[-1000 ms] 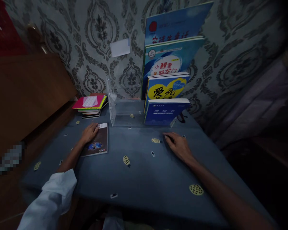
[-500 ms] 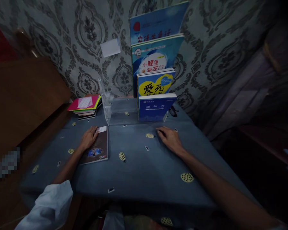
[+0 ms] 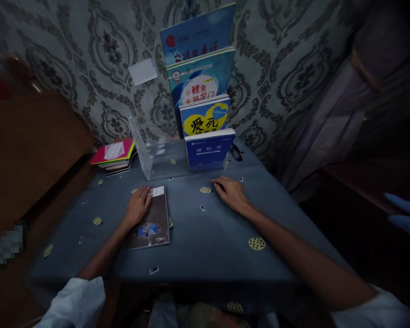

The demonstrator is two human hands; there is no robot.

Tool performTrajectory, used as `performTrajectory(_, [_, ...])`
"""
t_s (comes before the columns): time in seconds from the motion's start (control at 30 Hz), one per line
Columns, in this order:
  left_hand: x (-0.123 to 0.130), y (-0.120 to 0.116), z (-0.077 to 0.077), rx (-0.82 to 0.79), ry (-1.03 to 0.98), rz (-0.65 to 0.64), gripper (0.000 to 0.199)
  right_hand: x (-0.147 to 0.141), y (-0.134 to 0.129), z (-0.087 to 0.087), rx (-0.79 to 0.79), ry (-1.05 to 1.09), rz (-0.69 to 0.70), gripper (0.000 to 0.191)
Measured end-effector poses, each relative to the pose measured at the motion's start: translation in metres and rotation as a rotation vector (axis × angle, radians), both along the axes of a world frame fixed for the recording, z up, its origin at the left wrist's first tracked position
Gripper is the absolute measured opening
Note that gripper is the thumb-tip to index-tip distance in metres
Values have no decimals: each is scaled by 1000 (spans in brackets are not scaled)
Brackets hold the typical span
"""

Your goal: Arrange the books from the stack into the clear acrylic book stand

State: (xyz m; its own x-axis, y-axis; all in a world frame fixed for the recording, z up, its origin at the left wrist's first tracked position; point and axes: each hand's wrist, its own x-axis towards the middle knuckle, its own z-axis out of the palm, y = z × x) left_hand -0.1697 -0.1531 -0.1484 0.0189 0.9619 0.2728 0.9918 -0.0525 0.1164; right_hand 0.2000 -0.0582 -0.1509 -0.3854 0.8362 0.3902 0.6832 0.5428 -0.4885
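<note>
A dark brown book with a white label and a blue picture lies flat on the blue-grey tablecloth. My left hand rests on its upper left part, fingers stretched out, not wrapped round it. To the right, my right hand lies on the cloth, holding nothing, its fingers loosely apart. Just beyond it stands a clear rack with upright books at its right end: a dark blue one in front, then a blue and yellow one and two taller blue ones behind.
Left of the rack sits a stack of books with a pink one on top. Black glasses lie to the right of the rack. A patterned wall with a white card rises behind. A curtain hangs at the right.
The brown book has moved to the right and a little nearer to me, with my left hand on it. The camera view has shifted slightly. My right hand keeps about the same place on the cloth.
</note>
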Motion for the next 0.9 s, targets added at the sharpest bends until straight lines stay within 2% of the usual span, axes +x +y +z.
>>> performTrajectory(0.13, [35,5,1,11,-11,-41,46,-3,-4,1,0,-2,22,32])
performTrajectory(0.57, [156,44,4,-19,-54,-138,43,-18,-20,4,172,94,205,29])
performTrajectory(0.73, [177,49,4,-50,-120,-178,44,-21,-22,-1,180,97,295,35])
performTrajectory(0.9, [176,46,6,-75,-142,-224,44,-20,-22,-4,124,-3,291,40])
